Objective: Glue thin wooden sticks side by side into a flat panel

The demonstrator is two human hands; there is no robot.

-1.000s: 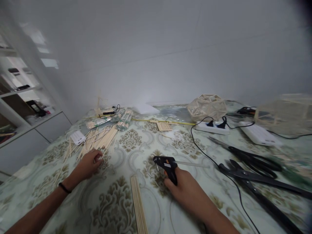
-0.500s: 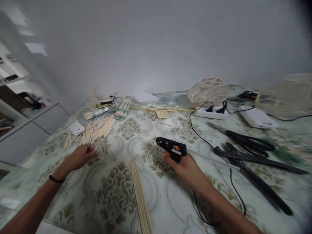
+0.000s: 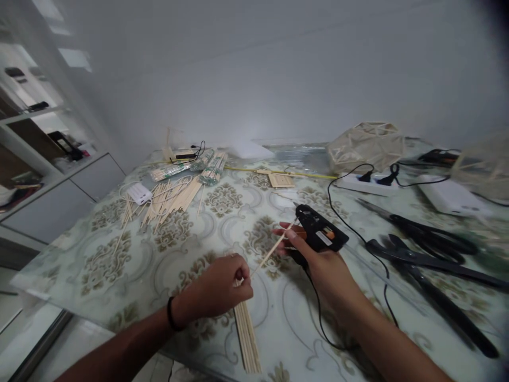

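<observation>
My right hand (image 3: 318, 262) is closed around a black hot glue gun (image 3: 324, 231) with orange parts, its nozzle aimed away to the left. A clear glue stick trails from the gun's rear. My left hand (image 3: 222, 284) is closed on one end of a thin wooden stick (image 3: 274, 251). The stick slants up to the right, and its far end crosses in front of my right fingers near the gun's front. Whether it touches the nozzle I cannot tell. Below my left hand lies a row of wooden sticks (image 3: 247, 339), its top end hidden by that hand.
Loose sticks (image 3: 178, 199), packaged sticks (image 3: 212, 167) and a white power bank (image 3: 139, 193) lie at the back left. A small stick panel (image 3: 281, 180) is mid-table. Scissors (image 3: 421, 231), large shears (image 3: 413, 254), a power strip (image 3: 366, 183) and a stick-framed form (image 3: 368, 146) stand right.
My left hand has come from the loose sticks to the middle with a stick. The glue gun has shifted slightly in view, and the stick now reaches its front. The view has swung left.
</observation>
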